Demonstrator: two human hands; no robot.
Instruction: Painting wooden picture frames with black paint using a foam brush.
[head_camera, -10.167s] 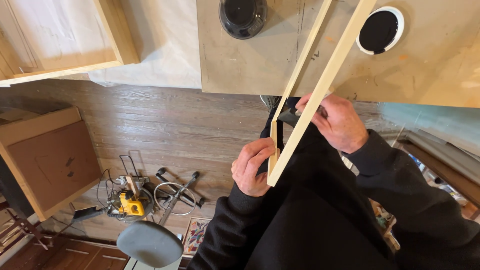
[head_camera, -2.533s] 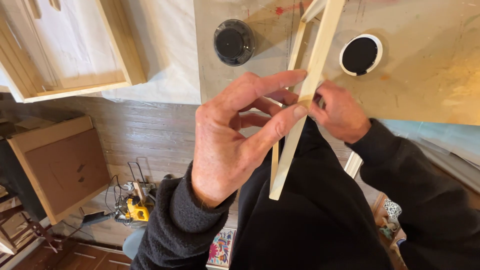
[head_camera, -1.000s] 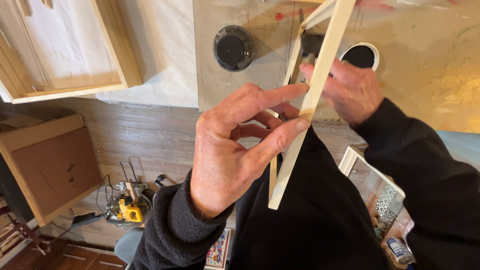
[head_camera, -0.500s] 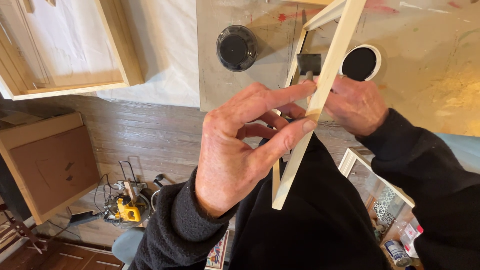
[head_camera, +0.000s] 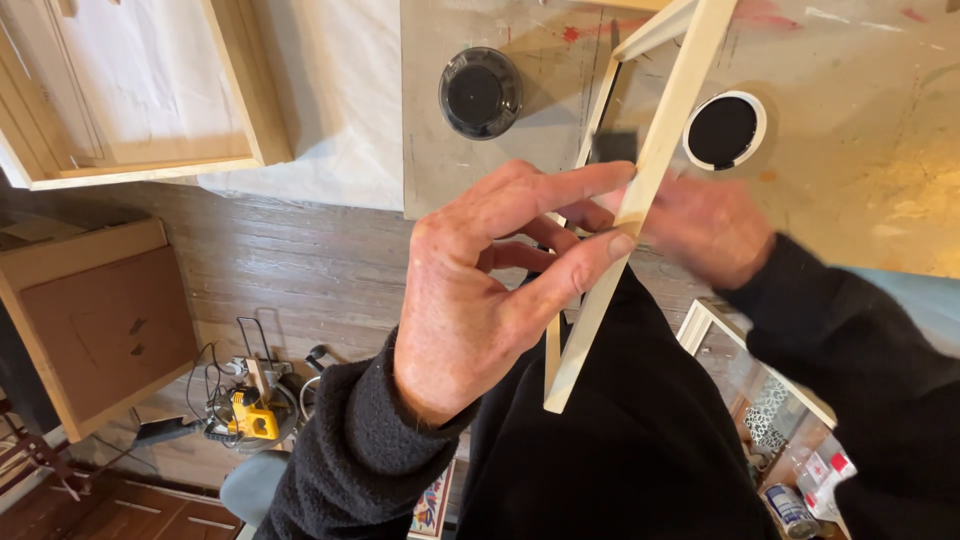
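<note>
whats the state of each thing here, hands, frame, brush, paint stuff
left hand: pinching the wooden frame between thumb and forefinger
right hand: blurred, behind the frame, holding the foam brush
wooden frame: bare wood, held tilted over the table edge
foam brush: dark head just inside the frame
paint tub: open, black inside
lid: off, lying flat on the table, black inside

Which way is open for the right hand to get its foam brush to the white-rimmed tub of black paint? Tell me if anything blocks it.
Probably yes. The right hand sits just below the paint tub on the same side of the wooden frame, with bare tabletop between. The brush head lies behind the rail, so it must clear that first.
</note>
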